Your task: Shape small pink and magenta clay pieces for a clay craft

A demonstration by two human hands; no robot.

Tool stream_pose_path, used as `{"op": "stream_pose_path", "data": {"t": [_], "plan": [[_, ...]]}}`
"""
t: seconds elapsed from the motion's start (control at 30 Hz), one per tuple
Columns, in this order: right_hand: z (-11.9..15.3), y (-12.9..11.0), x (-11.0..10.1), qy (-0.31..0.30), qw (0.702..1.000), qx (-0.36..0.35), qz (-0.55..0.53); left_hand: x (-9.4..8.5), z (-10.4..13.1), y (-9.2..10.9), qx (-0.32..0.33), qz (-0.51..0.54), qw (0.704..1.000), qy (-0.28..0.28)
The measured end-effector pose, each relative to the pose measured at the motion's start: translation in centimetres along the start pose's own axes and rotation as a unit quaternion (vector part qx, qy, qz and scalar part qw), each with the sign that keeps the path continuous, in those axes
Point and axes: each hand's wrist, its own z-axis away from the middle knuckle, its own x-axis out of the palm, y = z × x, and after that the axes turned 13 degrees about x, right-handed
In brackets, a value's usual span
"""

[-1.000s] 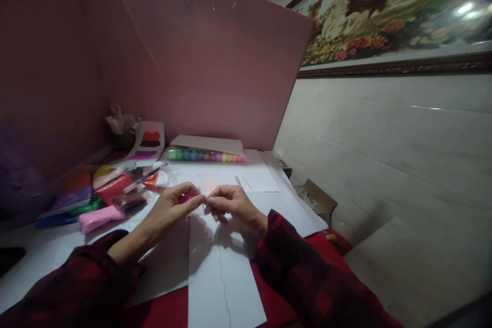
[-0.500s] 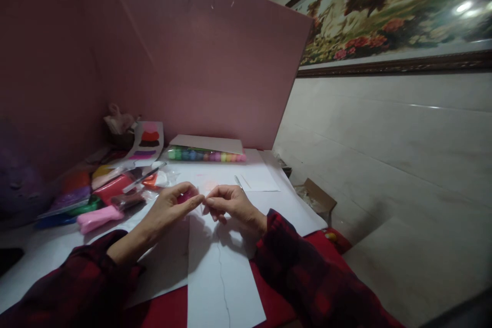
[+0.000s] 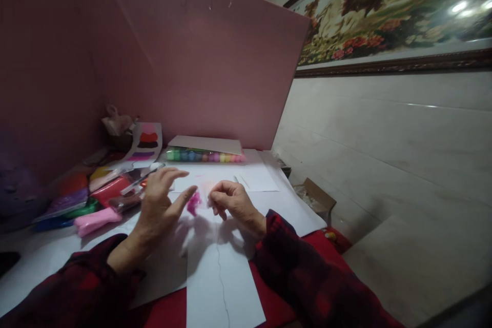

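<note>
Magenta piece [image 3: 193, 204] between left grip [image 3: 163, 201] and right grip [image 3: 233, 202]

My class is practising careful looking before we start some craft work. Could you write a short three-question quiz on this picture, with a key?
1. Multiple choice: which of the wearer's hands has its thumb and fingers spread apart? A) the right only B) the left only C) both
2. True or false: in the picture, the blurred magenta piece appears to the left of the right hand.
3. Fill in: a thin, wavy ____ runs down the white sheet nearest the wearer.

Key: 1. B, the left hand. 2. True. 3. line.
</note>
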Motion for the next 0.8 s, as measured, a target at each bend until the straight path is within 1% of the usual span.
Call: {"op": "stream_pose_path", "data": {"t": [0.03,0.07,0.1,0.13,0.2,0.23,0.27,0.33,0.4,0.5,0.63,0.8], "plan": [[-0.1,0.1,0.0,0.017,1.000,-0.010,-0.005,-0.1,0.0,0.3,0.023,-0.039,0.998,0.046],[-0.2,0.1,0.0,0.030,0.999,-0.018,-0.008,-0.1,0.0,0.5,0.037,-0.061,0.995,0.072],[-0.2,0.2,0.0,0.037,0.999,-0.026,-0.008,-0.1,0.1,0.8,0.040,-0.060,0.995,0.070],[-0.3,0.2,0.1,0.038,0.999,-0.034,-0.006,0.1,0.2,1.1,0.032,-0.035,0.998,0.042],[-0.3,0.3,0.1,0.026,0.998,-0.049,-0.004,0.6,0.6,1.5,-0.012,0.046,0.998,-0.041],[-0.2,0.4,0.1,0.017,0.998,-0.056,-0.002,0.9,0.8,1.6,-0.043,0.085,0.993,-0.062],[-0.2,0.4,0.2,0.007,0.998,-0.061,0.002,1.2,0.9,1.7,-0.074,0.119,0.988,-0.070],[0.0,0.4,0.2,-0.009,0.997,-0.069,0.016,1.6,1.0,1.8,-0.122,0.173,0.975,-0.064],[0.1,0.4,0.3,-0.018,0.996,-0.075,0.036,1.6,0.9,1.9,-0.144,0.207,0.966,-0.057],[0.2,0.5,0.5,-0.016,0.995,-0.087,0.053,1.4,0.6,2.1,-0.150,0.230,0.960,-0.053],[0.2,0.7,0.7,-0.001,0.993,-0.098,0.069,1.3,0.6,2.2,-0.156,0.224,0.960,-0.055],[0.2,1.2,0.7,0.023,0.991,-0.095,0.095,1.2,0.6,2.1,-0.189,0.238,0.951,-0.061]]}}
